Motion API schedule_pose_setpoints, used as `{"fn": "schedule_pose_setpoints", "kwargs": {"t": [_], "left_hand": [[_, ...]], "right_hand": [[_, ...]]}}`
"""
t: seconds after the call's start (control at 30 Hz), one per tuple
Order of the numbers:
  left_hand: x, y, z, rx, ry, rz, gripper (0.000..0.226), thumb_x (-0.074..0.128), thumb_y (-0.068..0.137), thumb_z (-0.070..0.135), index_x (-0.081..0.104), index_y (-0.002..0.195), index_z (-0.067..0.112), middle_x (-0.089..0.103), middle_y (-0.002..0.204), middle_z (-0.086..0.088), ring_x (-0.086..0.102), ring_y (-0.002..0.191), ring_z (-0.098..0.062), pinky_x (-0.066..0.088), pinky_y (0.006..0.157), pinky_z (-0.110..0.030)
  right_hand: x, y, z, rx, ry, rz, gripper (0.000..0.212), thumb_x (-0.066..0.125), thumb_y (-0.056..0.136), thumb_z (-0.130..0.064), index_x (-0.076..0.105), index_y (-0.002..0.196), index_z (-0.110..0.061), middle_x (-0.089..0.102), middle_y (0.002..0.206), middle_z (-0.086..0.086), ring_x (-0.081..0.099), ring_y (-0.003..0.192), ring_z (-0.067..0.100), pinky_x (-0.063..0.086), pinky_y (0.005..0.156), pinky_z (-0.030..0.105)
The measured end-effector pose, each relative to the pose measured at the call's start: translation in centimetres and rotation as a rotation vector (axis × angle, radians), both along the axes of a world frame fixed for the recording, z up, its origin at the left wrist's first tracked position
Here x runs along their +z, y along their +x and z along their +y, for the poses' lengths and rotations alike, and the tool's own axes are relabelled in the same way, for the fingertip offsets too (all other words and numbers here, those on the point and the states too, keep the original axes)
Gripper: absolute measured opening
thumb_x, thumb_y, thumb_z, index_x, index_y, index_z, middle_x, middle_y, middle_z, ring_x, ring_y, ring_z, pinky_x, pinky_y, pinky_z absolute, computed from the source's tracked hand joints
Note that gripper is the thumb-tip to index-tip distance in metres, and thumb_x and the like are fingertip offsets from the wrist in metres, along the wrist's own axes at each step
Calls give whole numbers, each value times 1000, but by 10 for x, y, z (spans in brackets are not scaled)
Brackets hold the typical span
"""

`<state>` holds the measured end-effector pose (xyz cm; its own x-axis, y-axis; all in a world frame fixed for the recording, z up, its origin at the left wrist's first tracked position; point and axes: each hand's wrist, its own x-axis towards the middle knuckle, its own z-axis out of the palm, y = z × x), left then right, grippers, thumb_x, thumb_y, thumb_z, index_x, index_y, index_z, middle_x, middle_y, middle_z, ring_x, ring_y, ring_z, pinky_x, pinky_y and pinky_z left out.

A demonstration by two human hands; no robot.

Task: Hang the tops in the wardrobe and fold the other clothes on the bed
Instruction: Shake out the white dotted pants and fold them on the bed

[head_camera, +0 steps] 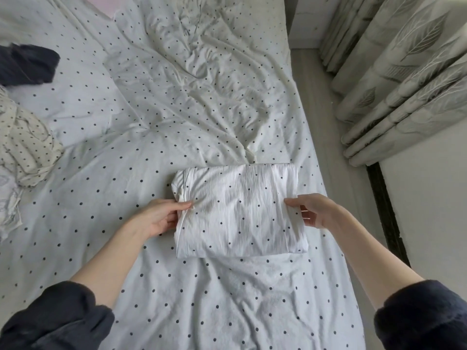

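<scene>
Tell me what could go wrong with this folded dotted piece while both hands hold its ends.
The folded garment is gripped only at its ends by the left hand and right hand; lifted, its middle may sag and unfold. It also lies near the bed edge and could slip toward the floor.

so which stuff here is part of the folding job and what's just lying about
In the job:
folded dotted garment, gripped by left hand and right hand
dark garment
crumpled dotted clothes
bed

Lying about:
curtain
floor
</scene>
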<state>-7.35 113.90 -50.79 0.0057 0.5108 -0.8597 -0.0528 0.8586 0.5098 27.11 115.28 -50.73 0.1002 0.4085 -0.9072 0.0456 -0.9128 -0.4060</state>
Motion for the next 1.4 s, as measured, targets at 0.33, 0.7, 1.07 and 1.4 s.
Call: {"fn": "schedule_pose_setpoints", "kwargs": {"t": [0.33, 0.7, 1.07, 1.4], "left_hand": [[80, 60, 1, -285, 191, -111, 19, 72, 73, 5, 65, 90, 1, 71, 66, -6, 66, 55, -15, 53, 50, -22], [195, 146, -121, -974, 300, -444, 13, 61, 83, -1, 63, 95, -4, 64, 55, -5, 58, 41, -12, 48, 41, -18], [272, 213, -376, -1674, 264, -655, 36, 75, 62, 13, 71, 97, 3, 72, 88, -13, 69, 71, -21, 53, 69, -32], [316, 159, -658, -2065, 181, -878, 26, 78, 56, 14, 76, 80, 3, 64, 66, -4, 53, 48, -10, 48, 47, -16]], "right_hand": [[134, 39, -114, -303, 192, -101, 35, 75, 77, -8, 62, 109, -4, 69, 90, 8, 66, 71, 20, 56, 63, 30], [280, -26, -427, -807, 331, -302, 22, 66, 83, -9, 67, 105, -6, 65, 91, 8, 60, 70, 18, 50, 61, 25], [338, -193, -740, -1487, 309, -456, 19, 69, 84, -14, 68, 102, -9, 63, 91, 6, 53, 73, 15, 44, 69, 25], [378, -397, -952, -1943, 305, -676, 2, 62, 87, -10, 63, 89, -10, 68, 63, 1, 64, 53, 10, 49, 52, 23]]}}
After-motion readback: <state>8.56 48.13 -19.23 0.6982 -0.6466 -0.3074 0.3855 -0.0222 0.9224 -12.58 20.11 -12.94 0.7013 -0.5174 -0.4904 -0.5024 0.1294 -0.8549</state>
